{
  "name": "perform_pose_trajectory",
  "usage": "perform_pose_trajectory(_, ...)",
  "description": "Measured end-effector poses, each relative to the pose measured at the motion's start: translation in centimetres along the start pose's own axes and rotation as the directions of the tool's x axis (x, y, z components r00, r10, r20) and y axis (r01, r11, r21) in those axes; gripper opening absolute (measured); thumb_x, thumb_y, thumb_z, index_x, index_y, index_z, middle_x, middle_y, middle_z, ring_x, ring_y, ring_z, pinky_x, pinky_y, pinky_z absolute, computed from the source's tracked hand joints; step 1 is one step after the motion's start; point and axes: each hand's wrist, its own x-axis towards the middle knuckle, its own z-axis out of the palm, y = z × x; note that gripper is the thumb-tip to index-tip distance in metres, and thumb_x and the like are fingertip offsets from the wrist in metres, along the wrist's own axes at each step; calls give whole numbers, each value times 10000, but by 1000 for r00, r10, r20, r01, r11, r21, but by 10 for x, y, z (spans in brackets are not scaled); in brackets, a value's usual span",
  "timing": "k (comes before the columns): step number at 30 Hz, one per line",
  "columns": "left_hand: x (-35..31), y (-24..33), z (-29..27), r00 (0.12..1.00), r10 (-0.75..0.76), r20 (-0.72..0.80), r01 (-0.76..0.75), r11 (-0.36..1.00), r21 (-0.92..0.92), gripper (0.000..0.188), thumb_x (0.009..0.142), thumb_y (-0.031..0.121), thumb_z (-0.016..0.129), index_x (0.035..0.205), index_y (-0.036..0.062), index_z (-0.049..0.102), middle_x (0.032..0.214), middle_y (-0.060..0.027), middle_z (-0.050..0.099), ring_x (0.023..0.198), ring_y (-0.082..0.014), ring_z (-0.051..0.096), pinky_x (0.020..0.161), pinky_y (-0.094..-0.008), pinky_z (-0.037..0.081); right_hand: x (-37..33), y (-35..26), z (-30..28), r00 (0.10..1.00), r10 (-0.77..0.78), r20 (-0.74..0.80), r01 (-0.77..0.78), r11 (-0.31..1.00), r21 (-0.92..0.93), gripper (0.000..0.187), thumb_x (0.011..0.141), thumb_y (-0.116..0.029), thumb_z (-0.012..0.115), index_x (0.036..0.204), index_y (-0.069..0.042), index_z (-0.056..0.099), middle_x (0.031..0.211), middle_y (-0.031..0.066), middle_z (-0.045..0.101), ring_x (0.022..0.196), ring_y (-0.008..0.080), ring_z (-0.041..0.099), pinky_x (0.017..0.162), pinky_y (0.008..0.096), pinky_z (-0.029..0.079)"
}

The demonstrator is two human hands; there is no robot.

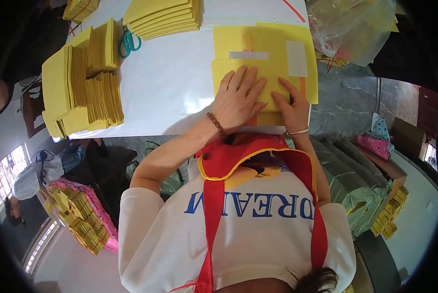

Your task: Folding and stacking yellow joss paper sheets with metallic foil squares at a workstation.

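A folded yellow paper piece (273,69), looking like an envelope, lies at the right end of the white table. My left hand (238,97) rests flat on it, fingers spread and pointing away from me. On its right edge is my right hand (293,108), thumb and index finger apart, the other fingers partly hidden. Beyond my left fingertips, a whitish strip (248,55) crosses the yellow paper. Partly underneath, to the right, lies another yellow sheet (311,49) with a pale rectangular patch (296,58) and an orange strip.
Stacked yellow envelopes (57,80) stand at the table's left, with another stack (163,19) at the back. Teal-handled scissors (129,45) lie between them. A clear plastic bag (353,29) sits beyond the right corner. Green wrapped bundles (346,180) are at my right side.
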Motion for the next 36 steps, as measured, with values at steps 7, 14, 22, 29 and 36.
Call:
perform_pose_trajectory(7, -5, -3, 8, 1000, -18, 14, 18, 1000, 4, 565, 797, 319, 600, 1286, 85, 440, 1349, -149, 375, 1250, -338, 321, 1006, -475, 259, -8, -6, -4, 972, -234, -36, 200, 891, -407, 503, 810, -218, 629, 1264, -55, 484, 1242, 187, 491, 1023, 227, 544, 839, 350, 429)
perform_pose_trajectory(14, -5, -3, 12, 1000, -12, 17, 12, 1000, 28, 597, 782, 304, 607, 1306, 91, 415, 1371, -153, 344, 1264, -339, 303, 1013, -472, 247, -17, 12, 7, 774, -522, 358, 580, 358, -732, 563, 878, -418, 436, 1347, -113, 379, 1395, 94, 357, 1281, 237, 339, 1004, 620, 99)
perform_pose_trajectory(22, -9, -11, -3, 992, -8, -129, -23, 971, -239, 550, 690, 179, 651, 1208, 75, 499, 1264, -169, 432, 1165, -366, 374, 943, -473, 311, -16, 25, 13, 867, -363, 340, 474, 393, -788, 538, 887, -365, 412, 1368, -133, 349, 1447, 44, 271, 1344, 213, 214, 992, 655, 99)
perform_pose_trajectory(29, -24, -14, -24, 994, 104, 40, -99, 988, -121, 449, 690, 179, 665, 1113, 76, 554, 1121, -118, 492, 1052, -299, 456, 859, -402, 369, -16, 26, 17, 844, -429, 323, 488, 362, -794, 551, 858, -368, 458, 1347, -129, 374, 1440, 52, 282, 1335, 221, 240, 984, 659, 108)
perform_pose_trajectory(36, -19, -2, -17, 967, 237, 88, -251, 947, 202, 440, 763, 254, 552, 1090, -38, 509, 995, -178, 525, 964, -291, 503, 839, -406, 400, -16, 29, 15, 837, -457, 302, 483, 357, -799, 547, 855, -376, 469, 1336, -129, 388, 1427, 46, 307, 1326, 218, 262, 975, 663, 117)
